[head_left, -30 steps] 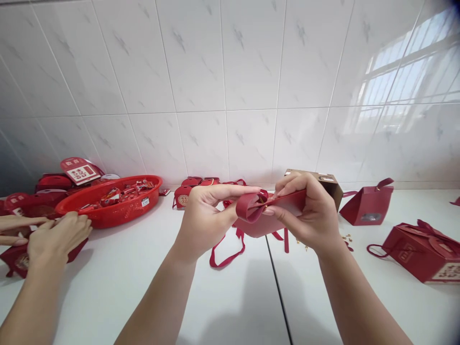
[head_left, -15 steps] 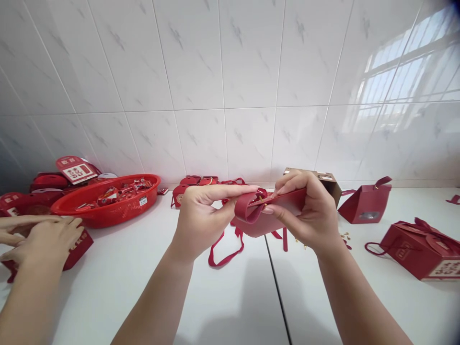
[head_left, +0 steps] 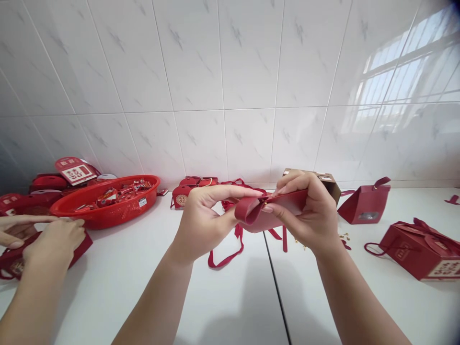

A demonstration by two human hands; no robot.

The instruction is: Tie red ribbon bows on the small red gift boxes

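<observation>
Between my hands, above the white table, is a dark red gift box [head_left: 264, 225] with its top edges pressed together. My left hand [head_left: 206, 211] pinches the folded, looped side of the box near its top. My right hand [head_left: 309, 206] grips the upper edge, thumb in front and fingers behind. A small gold fastener [head_left: 265, 203] shows by my right thumb tip. Just behind and below the box lie red ribbons [head_left: 230, 258] on the table.
A red plastic basket [head_left: 104, 220] of wrapped sweets stands left. At far left, a co-worker's hands [head_left: 53, 242] handle a red box. Finished red boxes [head_left: 370, 203] and a handled box [head_left: 409, 249] stand right. A brown carton [head_left: 332, 184] sits behind my right hand.
The looped side of the box has been squeezed narrower, and its top edges sit closer together at the fastener. The co-worker's hands and red box have shifted at the left.
</observation>
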